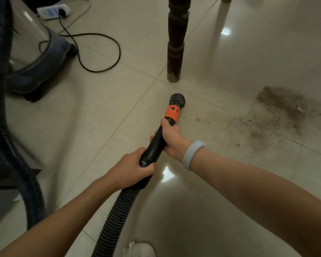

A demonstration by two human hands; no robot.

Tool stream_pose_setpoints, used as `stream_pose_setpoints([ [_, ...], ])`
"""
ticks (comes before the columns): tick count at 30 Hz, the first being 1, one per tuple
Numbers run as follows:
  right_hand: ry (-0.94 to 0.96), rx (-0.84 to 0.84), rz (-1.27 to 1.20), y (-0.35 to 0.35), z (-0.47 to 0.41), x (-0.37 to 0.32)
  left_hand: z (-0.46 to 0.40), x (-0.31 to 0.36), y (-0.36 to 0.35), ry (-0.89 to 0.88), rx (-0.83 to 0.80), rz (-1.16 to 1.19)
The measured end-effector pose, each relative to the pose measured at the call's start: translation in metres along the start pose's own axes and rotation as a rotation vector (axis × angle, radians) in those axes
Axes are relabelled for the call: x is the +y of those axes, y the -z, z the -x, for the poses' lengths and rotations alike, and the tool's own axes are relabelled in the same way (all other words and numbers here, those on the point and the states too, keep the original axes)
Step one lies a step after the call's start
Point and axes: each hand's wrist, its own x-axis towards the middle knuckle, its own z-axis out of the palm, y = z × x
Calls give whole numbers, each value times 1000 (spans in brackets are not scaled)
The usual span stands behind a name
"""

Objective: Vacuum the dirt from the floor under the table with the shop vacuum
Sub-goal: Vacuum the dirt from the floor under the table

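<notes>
Since both hands share the black wand (157,143), steering is easy: left hand (132,168) fingers wrapped at the hose end, right hand (171,140) fingers clamped nr the orange collar (172,112). Nozzle (177,99) low by table leg (175,39); dirt (280,112) lies well to its right, untouched.

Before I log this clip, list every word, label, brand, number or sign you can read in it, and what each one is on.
None can be read.
White power strip on the floor: pale blue patches, too blurred to show any text.
Blue shop vacuum canister: no label visible.
Black vacuum wand with the orange collar, held by the left hand and right hand: no markings.
Grey wristband: blank.
</notes>
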Motion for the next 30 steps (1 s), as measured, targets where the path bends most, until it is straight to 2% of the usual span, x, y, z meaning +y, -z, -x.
stream_pose_setpoints([
  [4, 43, 13, -44, 6, -15, -38, -32, 22, 5, -20, 46, 73],
  [7, 89, 43, -62, 19, -28, -58, -58, 41, -4, 13, 13, 160],
  [19, 108, 202, -75, 56, -40, -92, -89, 80, -24, -100, 27, 32],
  [22, 35, 90, -64, 60, -39, -74, -71, 63, -28, -77, -3, 29],
  [26, 22, -19, 87, 50, -34, -48, -39, 30, -20, -21, -28, 24],
  [30, 18, -124, 1, 18, -21, -34, -23, 13, -16, 45, 13, 94],
])
